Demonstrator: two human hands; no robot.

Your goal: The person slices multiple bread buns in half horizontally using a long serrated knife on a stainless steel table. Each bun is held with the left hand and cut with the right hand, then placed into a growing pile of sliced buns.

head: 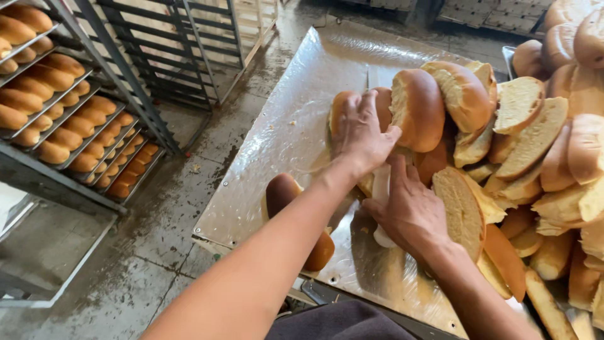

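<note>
My left hand (360, 133) presses down on a brown bread roll (340, 104) lying on the steel table (296, 126), fingers spread over its top. My right hand (409, 213) is just behind it, closed around a white knife handle (381, 187). The blade is hidden under my left hand and the roll. Another long brown roll (281, 192) lies on the table under my left forearm. Sliced roll halves (462, 208) lean right against my right hand.
A big heap of cut rolls (535, 138) fills the table's right side. A metal rack with trays of long rolls (60, 107) stands at the left, a bare rack (182, 50) behind it. The concrete floor (145, 252) looks wet.
</note>
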